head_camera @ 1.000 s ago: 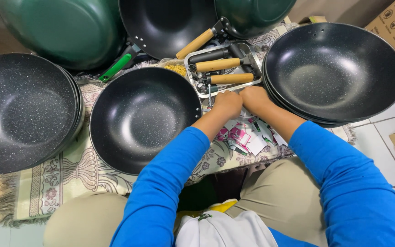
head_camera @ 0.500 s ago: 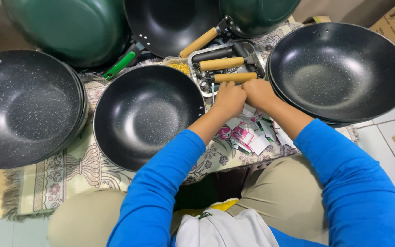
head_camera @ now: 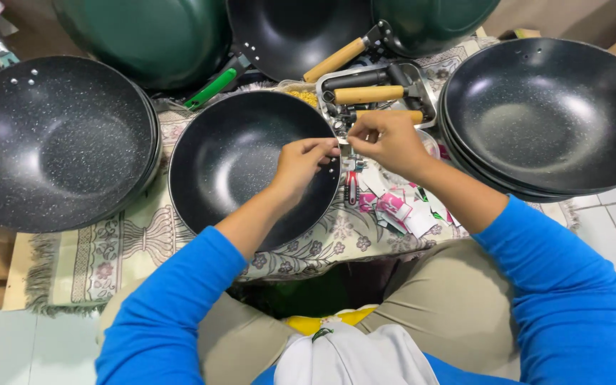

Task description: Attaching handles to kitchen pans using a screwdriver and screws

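Black speckled wok [head_camera: 244, 167] sits central; both hands have moved from the wooden handles [head_camera: 368, 94] to its rim, left hand [head_camera: 301, 164] and right hand [head_camera: 386, 142] pinching something too small to identify.

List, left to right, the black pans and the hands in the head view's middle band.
Stack of speckled black pans → single black pan → left hand → right hand → right stack of black pans.

Left hand [head_camera: 301, 160] and right hand [head_camera: 386, 142] drawn back from handle tray [head_camera: 422, 85] to wok rim [head_camera: 326, 199], fingertips pinched together.
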